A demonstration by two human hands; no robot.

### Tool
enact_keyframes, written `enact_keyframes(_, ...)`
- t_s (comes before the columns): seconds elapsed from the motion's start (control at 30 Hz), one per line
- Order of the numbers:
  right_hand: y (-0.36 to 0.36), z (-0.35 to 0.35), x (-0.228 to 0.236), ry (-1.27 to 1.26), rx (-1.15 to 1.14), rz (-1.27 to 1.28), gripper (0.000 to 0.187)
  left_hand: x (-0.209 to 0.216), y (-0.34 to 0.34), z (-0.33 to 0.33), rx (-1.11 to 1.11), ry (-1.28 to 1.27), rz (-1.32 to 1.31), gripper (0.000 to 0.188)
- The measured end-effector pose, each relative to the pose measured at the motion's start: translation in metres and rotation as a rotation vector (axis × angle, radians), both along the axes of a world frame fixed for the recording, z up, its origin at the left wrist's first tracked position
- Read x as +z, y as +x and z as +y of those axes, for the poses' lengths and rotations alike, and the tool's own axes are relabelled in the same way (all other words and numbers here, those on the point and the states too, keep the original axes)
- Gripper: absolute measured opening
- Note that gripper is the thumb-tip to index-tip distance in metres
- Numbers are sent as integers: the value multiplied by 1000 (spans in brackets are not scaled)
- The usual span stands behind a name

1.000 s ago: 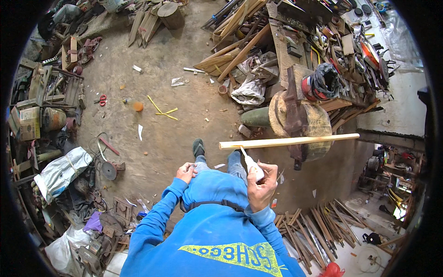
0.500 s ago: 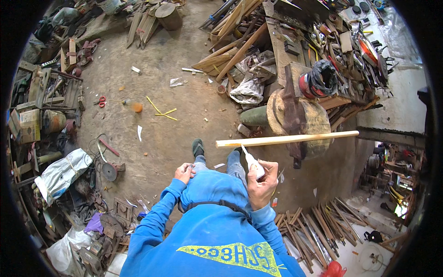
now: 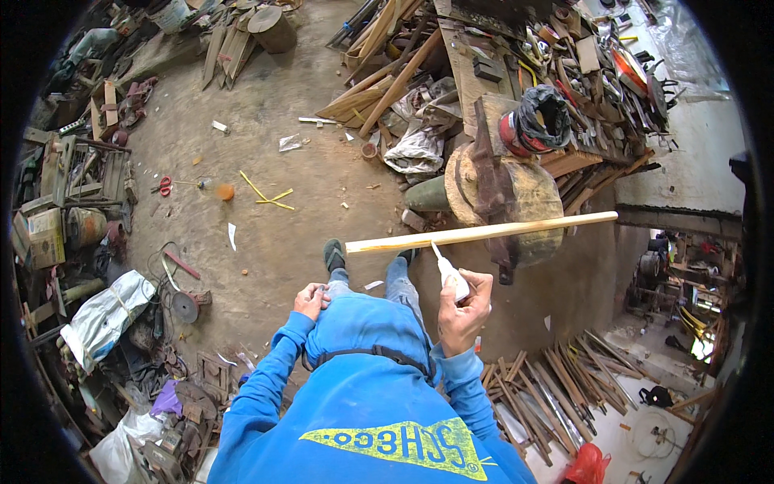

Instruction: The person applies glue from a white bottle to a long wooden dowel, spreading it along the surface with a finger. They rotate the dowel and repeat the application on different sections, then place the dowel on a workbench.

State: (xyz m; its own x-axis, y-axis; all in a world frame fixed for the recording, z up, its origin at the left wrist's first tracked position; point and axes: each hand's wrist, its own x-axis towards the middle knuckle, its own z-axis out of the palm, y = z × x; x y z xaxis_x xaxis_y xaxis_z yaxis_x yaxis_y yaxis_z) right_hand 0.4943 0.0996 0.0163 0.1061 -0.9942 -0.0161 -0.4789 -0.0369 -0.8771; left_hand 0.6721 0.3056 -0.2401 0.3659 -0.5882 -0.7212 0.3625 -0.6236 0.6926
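Right hand [image 3: 466, 313] clasping white bottle [image 3: 453, 281], left hand [image 3: 311, 301], grip unclear, wooden strip [image 3: 482, 232] before log [image 3: 537, 194], red scissors [image 3: 165, 187]

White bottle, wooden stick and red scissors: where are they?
White bottle [image 3: 453, 282], head view: on its body.
Wooden stick [image 3: 482, 231], head view: on its middle.
Red scissors [image 3: 165, 186], head view: on the handles.

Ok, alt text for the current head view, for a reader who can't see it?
A person's right hand holds a white nozzle bottle, its tip touching or just short of a pale wooden stick seen across a rusty metal fixture. The left hand is at the front of the blue clothing. Around is a cluttered floor, wood strips at lower right.
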Motion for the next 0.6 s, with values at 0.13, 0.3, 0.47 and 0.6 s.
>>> enact_keyframes(0.13,-12,-11,-4,-57,-16,4,22,1,-6,-6,-14,12,-10,27)
enact_keyframes(0.3,-31,-24,-5,-23,-48,42,22,3,-14,-18,-19,20,-7,28)
enact_keyframes(0.47,-44,-37,-4,-48,-60,68,23,0,-22,-29,-40,5,-19,28)
enact_keyframes(0.6,-48,-43,-3,-80,-56,62,23,1,-27,-34,-40,-7,-23,29)
